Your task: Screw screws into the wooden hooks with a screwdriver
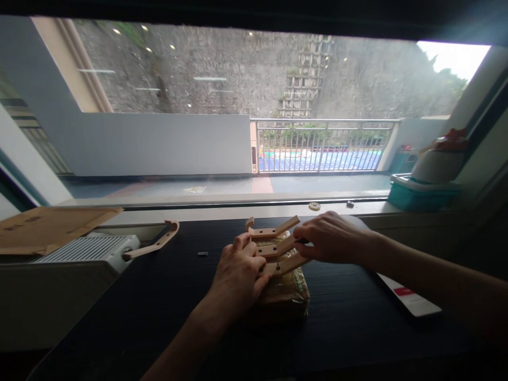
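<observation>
A wide window spans the far side, with a railing and a rough wall outside. Below it is a black table; at its left are a white radiator and a brown cardboard sheet. A teal box stands right on the sill. The tape-wrapped package lies mid-table, three bent wooden pieces side by side on top. The right hand is closed narrowly on a dark object, mostly hidden, at the pieces' right ends. The left hand holds their left side, fingers curled over them. A white flat item with a red mark lies partly under the right forearm. A fourth wooden piece, hooked at one end, reaches from the radiator to the table. On the sill lies a pale ring; left of the package, a small metal pin
</observation>
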`<state>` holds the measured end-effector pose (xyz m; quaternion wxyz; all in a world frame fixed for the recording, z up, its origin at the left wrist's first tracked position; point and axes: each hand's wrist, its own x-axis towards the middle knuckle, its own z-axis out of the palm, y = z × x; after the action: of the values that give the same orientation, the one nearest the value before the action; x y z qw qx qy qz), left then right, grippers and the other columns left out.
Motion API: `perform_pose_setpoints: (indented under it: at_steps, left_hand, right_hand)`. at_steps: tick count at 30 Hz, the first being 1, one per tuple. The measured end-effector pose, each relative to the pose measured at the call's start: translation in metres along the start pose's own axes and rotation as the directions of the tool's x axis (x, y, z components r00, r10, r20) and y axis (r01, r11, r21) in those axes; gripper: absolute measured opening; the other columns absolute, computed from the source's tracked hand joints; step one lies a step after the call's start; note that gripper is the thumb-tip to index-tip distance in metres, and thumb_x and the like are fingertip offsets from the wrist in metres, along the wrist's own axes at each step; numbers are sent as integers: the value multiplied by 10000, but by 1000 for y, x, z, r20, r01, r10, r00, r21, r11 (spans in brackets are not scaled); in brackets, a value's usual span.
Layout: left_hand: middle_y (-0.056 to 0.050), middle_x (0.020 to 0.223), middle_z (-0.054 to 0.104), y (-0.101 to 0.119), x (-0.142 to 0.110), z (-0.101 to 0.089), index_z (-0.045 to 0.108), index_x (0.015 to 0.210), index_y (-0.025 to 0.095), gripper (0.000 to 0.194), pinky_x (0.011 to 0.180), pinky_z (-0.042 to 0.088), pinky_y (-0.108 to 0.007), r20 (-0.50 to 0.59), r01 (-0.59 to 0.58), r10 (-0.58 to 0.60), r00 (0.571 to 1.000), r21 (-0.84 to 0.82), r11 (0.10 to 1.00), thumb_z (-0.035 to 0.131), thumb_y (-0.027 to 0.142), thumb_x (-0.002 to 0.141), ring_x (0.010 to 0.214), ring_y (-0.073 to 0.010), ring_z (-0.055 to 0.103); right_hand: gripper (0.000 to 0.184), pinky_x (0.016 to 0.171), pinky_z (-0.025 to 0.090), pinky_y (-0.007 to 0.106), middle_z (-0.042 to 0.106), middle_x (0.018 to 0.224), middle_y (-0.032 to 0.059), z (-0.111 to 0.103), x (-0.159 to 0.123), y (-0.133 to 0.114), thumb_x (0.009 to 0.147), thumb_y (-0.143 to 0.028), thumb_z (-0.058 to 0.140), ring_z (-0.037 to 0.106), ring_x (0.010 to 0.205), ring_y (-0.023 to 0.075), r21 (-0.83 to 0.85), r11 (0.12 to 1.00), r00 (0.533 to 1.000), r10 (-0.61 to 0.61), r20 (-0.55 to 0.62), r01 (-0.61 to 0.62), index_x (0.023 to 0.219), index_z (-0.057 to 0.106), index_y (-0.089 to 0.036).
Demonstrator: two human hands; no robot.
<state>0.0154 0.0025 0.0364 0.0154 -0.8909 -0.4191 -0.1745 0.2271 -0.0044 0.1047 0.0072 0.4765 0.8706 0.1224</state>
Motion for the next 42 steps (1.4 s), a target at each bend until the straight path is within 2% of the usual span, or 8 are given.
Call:
perform_pose_setpoints:
  at_steps: [15, 19, 22, 25, 27, 32, 38, 42]
  left_hand:
    - [-127, 1037, 611, 1, -2, 1, 689, 753, 178, 140, 934, 353, -517, -47, -10, 7, 999, -58, 998, 601, 284, 779, 1256, -356, 335]
    - [-94, 1119, 581, -7, -3, -3, 662, 952, 217, 210, 962, 359, -484, -82, -81, 66, 994, -196, 977, 641, 251, 746, 1250, -320, 359]
    - [-71, 1235, 515, -23, -4, 0, 521, 1184, 245, 450, 976, 385, -417, -232, -95, -8, 973, -430, 898, 645, 314, 757, 1192, -250, 440]
    - [-69, 1195, 543, -37, -8, 17, 511, 1139, 212, 375, 964, 405, -393, -328, 12, -302, 895, -659, 752, 567, 388, 812, 1138, -229, 500]
    - [-69, 1138, 580, -43, -12, 32, 523, 1087, 192, 343, 937, 425, -379, -304, 34, -426, 852, -780, 625, 546, 404, 819, 1086, -228, 545]
    - [-86, 1116, 586, -45, -23, 55, 513, 1081, 175, 370, 861, 469, -343, -149, 60, -422, 894, -896, 441, 561, 411, 800, 1040, -226, 570]
    - [-55, 1048, 565, -37, -26, 55, 602, 901, 179, 240, 905, 443, -322, -84, 147, -374, 924, -824, 547, 613, 374, 762, 1031, -214, 555]
    - [-46, 1080, 519, -31, -25, 50, 646, 883, 186, 200, 932, 424, -284, -91, 156, -362, 928, -786, 598, 618, 340, 759, 1058, -200, 536]
  right_hand:
    - [195, 577, 320, 241, 636, 695, 25, -45, 22, -24, 771, -177, 491, 494, 603, 102, 58, 989, 966, -143, 218, 133, 710, 676, -179]
    - [159, 603, 353, 243, 641, 767, 24, -53, 37, -34, 737, -88, 545, 518, 672, 109, 103, 984, 939, -170, 299, 145, 729, 681, -170]
    - [162, 556, 358, 245, 618, 716, 19, -56, 49, -42, 684, -23, 574, 499, 631, 109, 105, 981, 930, -191, 315, 166, 668, 663, -158]
    - [159, 505, 351, 250, 582, 634, 1, -57, 60, -42, 684, -39, 573, 467, 557, 103, 135, 987, 902, -136, 409, 88, 694, 674, -162]
    - [138, 489, 353, 251, 575, 627, -9, -58, 66, -37, 708, -95, 576, 460, 525, 95, 181, 983, 864, -92, 494, 1, 753, 688, -161]
    - [160, 487, 377, 256, 574, 613, -11, -54, 71, -26, 749, -270, 602, 464, 498, 87, 223, 965, 827, -12, 562, -137, 741, 678, -130]
    - [176, 477, 372, 258, 632, 720, 13, -58, 69, -25, 647, -223, 694, 515, 534, 114, 197, 968, 866, 40, 499, -158, 814, 689, -167]
    - [119, 450, 338, 249, 609, 623, -5, -62, 67, -30, 679, -92, 606, 465, 476, 91, 180, 982, 888, -41, 458, -48, 692, 682, -183]
